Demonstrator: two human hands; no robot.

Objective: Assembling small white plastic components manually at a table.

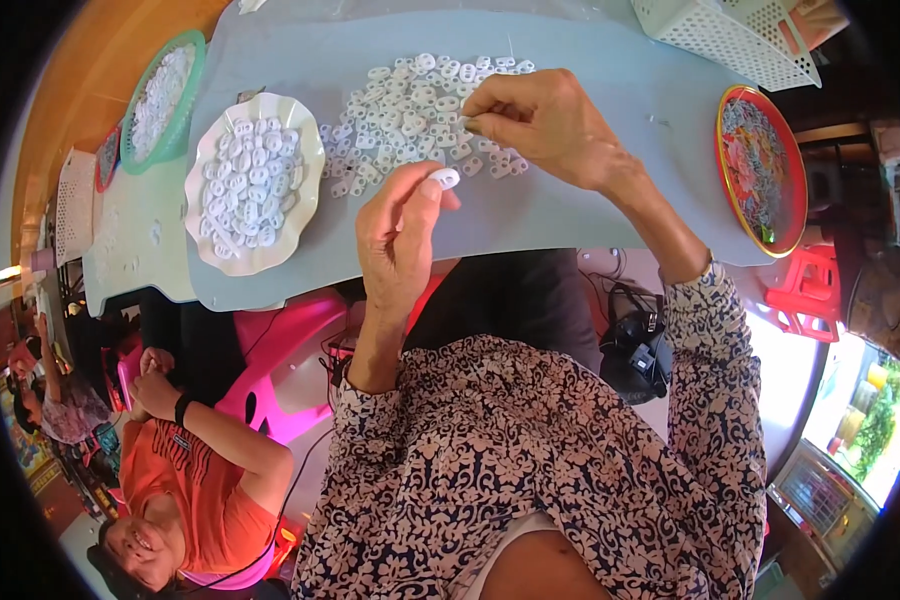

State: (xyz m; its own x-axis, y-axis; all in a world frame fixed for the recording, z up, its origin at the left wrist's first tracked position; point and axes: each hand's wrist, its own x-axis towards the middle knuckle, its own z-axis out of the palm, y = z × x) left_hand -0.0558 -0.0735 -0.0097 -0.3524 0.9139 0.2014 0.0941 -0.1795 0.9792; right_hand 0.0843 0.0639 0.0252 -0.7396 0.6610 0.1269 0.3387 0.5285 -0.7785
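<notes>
Just beyond our left hand (pixel 398 240), which pinches one small white plastic ring (pixel 444 178) between thumb and fingertips above the near edge of the grey table sheet (pixel 590 110), lies the loose pile of white rings (pixel 410 105), where our right hand (pixel 545 120) closes its fingertips on a piece we cannot make out. We judge the held ring could slip and drop past that near edge into our lap, since little of it is gripped. Left of the grip the white scalloped plate (pixel 300 150) crowds us; right of it the sheet is open up to the red-rimmed tray (pixel 722 140).
</notes>
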